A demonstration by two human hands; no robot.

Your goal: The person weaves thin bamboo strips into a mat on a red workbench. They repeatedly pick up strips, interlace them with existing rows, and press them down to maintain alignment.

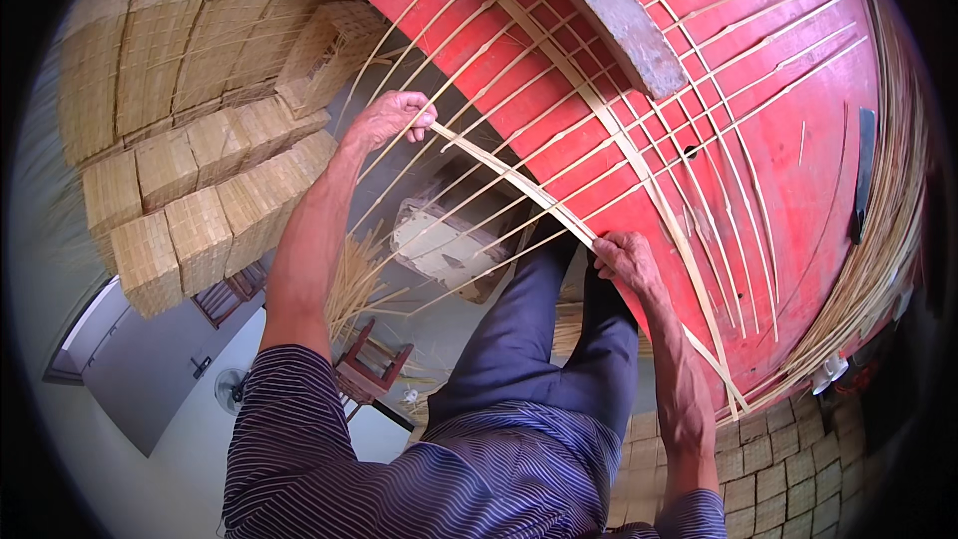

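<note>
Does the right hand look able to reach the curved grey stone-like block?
Probably yes: only slender pale strips lie between the right hand and the block, though that hand is holding one flat strip.

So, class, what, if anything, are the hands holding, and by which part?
A pale, flat strip: the left hand pinches it near its visible upper-left end, and the right hand grips it farther along, toward the lower right.
</note>
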